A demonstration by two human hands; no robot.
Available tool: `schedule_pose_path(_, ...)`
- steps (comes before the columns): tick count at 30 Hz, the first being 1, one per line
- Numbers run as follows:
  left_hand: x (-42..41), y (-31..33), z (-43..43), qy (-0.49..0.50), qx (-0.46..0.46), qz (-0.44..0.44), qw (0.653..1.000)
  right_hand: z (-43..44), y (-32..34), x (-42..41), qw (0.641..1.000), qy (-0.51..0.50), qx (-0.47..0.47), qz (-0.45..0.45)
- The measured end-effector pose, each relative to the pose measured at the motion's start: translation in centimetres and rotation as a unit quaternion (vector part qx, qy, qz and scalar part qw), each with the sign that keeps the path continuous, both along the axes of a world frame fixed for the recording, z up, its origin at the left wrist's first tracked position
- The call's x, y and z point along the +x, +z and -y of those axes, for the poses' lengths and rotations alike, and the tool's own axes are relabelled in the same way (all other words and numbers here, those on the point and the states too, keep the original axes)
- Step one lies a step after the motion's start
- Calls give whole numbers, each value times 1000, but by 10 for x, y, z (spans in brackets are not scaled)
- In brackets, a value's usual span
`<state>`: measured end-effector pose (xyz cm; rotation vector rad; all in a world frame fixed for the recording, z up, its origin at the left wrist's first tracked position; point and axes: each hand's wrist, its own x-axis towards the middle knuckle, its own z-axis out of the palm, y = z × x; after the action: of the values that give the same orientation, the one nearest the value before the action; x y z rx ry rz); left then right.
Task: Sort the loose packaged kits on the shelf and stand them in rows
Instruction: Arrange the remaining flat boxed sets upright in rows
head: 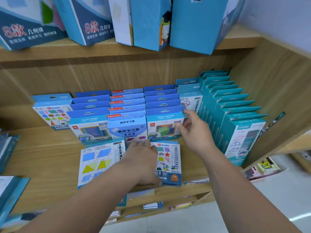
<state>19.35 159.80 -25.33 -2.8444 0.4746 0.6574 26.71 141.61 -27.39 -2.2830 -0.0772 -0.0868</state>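
Blue packaged kits stand in several rows on the wooden shelf. Two loose kits lie flat in front of them: a shapes-diagram kit on the left and a coloured-shapes kit on the right. My left hand lies palm down across both flat kits, thumb at the near edge of the right one. My right hand reaches to the front kit of the fourth row, fingers apart and touching its right edge, next to a row of white-and-blue kits.
A long row of teal boxes fills the right end by the shelf's side wall. One kit with coloured shapes stands alone at the left. Large blue boxes stand on the shelf above. Lower shelves hold more goods.
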Motion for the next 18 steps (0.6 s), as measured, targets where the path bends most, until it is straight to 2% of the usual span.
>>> schedule_pose_path(6, 3, 0, 4, -9, -20, 2, 1000, 7, -22, -32, 999, -17, 11, -40)
schedule_pose_path(12, 5, 2, 9, 18, -51, -20, 998, 13, -46, -56, 990, 61, 7, -128)
schedule_pose_path(18, 2, -3, 13, 24, -67, -45, 996, 16, -48, -60, 988, 50, -1, -145)
